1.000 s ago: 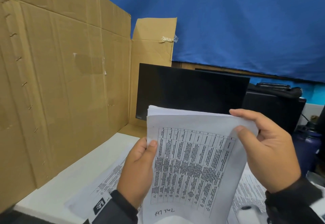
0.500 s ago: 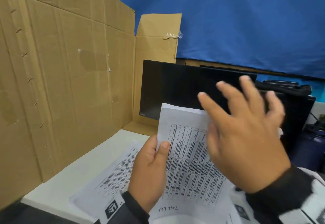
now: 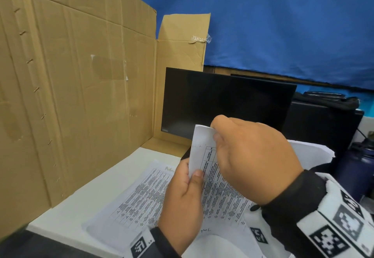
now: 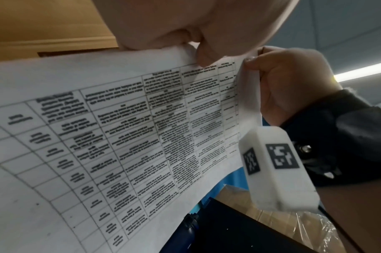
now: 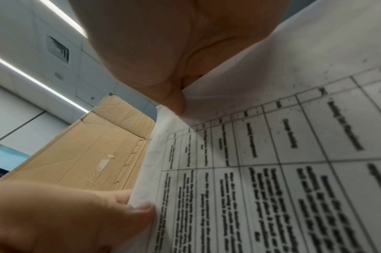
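Observation:
A stack of printed table sheets (image 3: pixel 220 195) is held upright over the desk. My left hand (image 3: pixel 192 173) grips its left edge, thumb on the front and fingers behind. My right hand (image 3: pixel 215 133) has reached across and pinches the top left corner of the front sheet, which curls away from the rest. In the left wrist view the sheets (image 4: pixel 120 137) fill the frame, and the right hand (image 4: pixel 251 67) pinches a lifted corner. The right wrist view shows the right thumb (image 5: pixel 174 99) on the sheet (image 5: pixel 271 171) and the left thumb (image 5: pixel 139 211) clamping the edge.
A tall cardboard wall (image 3: pixel 70 95) closes off the left side. A dark monitor (image 3: pixel 222 101) stands just behind the papers. Another printed sheet (image 3: pixel 141 193) lies flat on the white desk (image 3: pixel 66 213). A dark bottle (image 3: pixel 358 168) stands at the right, with a blue curtain (image 3: pixel 283 24) behind.
My right hand let go of the stack's upper right corner, swung left across the page, and now pinches the top left corner. The left hand has kept its grip throughout.

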